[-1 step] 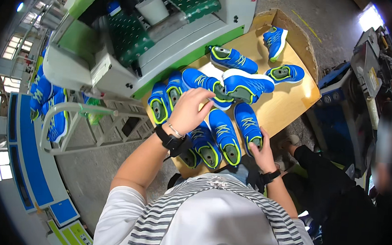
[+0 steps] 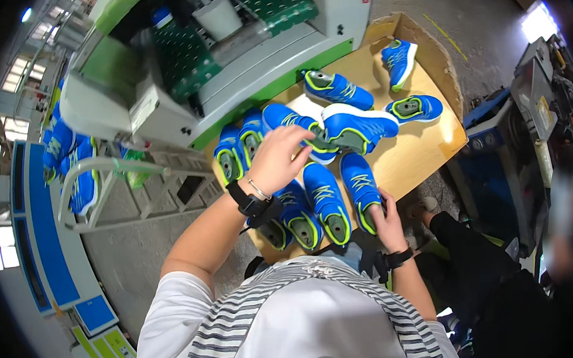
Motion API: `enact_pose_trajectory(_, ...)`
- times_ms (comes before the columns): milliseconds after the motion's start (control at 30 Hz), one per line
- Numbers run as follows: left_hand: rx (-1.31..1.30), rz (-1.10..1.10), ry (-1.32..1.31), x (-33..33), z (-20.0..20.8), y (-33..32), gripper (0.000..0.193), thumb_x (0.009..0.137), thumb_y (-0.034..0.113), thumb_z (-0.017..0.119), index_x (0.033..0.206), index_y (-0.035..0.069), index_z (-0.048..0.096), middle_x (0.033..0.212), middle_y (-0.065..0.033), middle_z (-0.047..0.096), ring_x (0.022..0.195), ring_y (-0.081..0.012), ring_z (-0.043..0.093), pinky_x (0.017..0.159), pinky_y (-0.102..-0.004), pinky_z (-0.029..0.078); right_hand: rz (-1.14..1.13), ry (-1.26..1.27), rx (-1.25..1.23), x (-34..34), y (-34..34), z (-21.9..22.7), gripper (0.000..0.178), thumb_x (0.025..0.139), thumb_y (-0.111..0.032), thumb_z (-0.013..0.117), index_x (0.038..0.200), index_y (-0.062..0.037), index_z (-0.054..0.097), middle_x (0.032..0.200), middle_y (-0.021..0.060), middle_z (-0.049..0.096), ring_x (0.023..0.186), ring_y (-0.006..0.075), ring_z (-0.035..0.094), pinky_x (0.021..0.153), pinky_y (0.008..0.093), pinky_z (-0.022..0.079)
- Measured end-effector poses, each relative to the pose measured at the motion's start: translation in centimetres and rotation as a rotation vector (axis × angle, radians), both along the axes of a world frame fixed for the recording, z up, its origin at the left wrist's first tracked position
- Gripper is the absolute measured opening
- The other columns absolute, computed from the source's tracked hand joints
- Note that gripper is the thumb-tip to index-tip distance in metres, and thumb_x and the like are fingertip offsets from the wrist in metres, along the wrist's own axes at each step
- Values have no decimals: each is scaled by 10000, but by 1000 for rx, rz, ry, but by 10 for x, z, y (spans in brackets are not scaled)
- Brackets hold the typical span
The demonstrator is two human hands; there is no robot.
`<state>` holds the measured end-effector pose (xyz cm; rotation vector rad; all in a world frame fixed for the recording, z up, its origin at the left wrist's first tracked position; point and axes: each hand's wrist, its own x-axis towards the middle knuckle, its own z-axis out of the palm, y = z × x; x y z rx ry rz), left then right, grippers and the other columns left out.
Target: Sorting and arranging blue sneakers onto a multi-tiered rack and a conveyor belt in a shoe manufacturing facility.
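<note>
Several blue sneakers with lime-green collar edging and white soles lie on a tan board. My left hand (image 2: pixel 280 159) is over the group, thumb and index finger apart, fingertips beside the collar of a sneaker (image 2: pixel 290 117) lying crosswise; whether they touch it is hard to tell. Against that one rests another sneaker (image 2: pixel 362 124), tipped on its side. My right hand (image 2: pixel 389 223) grips the heel of a sneaker (image 2: pixel 360 183) at the near right, thumb at its collar. Left of it, a sneaker (image 2: pixel 325 198) points its toe away from me. Grey inserts fill the shoe openings.
A cardboard edge (image 2: pixel 432 47) borders the board (image 2: pixel 426 145) at the far right. Beyond the board stands a machine with a green perforated bed (image 2: pixel 271 4). A metal rack (image 2: pixel 134 202) is at left, more blue shoes (image 2: pixel 83 173) behind it. A person in dark clothes (image 2: pixel 472 256) is at right.
The view has shifted very slightly. My right thumb has moved a little at the heel of its sneaker; my left hand and the other shoes look unchanged.
</note>
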<state>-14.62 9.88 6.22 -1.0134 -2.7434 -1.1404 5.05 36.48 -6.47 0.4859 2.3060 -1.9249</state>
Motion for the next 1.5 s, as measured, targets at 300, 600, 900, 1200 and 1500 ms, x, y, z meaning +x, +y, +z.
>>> enact_pose_trajectory(300,-522,65,196,-167,-74,73,756,756,72,749,1444,144,443,1496,-91,458,1406,-301,399,1140,-573,279,-550,-56,-168,-199,106,8,1199,793,-447,821,1531,91,45,1495,290,362,1375,314,402,1115,372,353)
enact_pose_trajectory(600,-688,-41,196,-185,-68,84,555,616,320,854,1131,160,720,1099,-48,571,1168,-270,520,979,-491,389,-768,-47,-106,-251,104,-18,1118,668,-16,805,1554,-64,126,1398,214,448,1245,324,505,1027,404,459)
enact_pose_trajectory(900,118,301,143,-86,28,-19,571,671,131,838,1184,-14,634,1333,-158,527,1178,-308,583,984,-371,490,-854,340,-341,-153,101,20,740,771,50,632,1456,-71,380,1294,99,537,1159,255,547,975,382,486)
enact_pose_trajectory(1200,283,562,-2,34,106,-138,591,669,135,840,1207,2,637,1188,-124,656,1092,-217,631,979,-320,473,-641,215,-430,-140,88,15,553,836,-94,619,1366,-63,467,1230,99,574,1128,250,574,980,384,474)
enact_pose_trajectory(1500,93,1052,461,140,272,-338,598,679,184,886,1218,53,661,1086,-89,702,953,-166,666,862,-306,533,-71,341,-582,-67,-86,118,753,746,-138,574,1472,-66,390,1328,92,537,1190,238,544,1004,353,454)
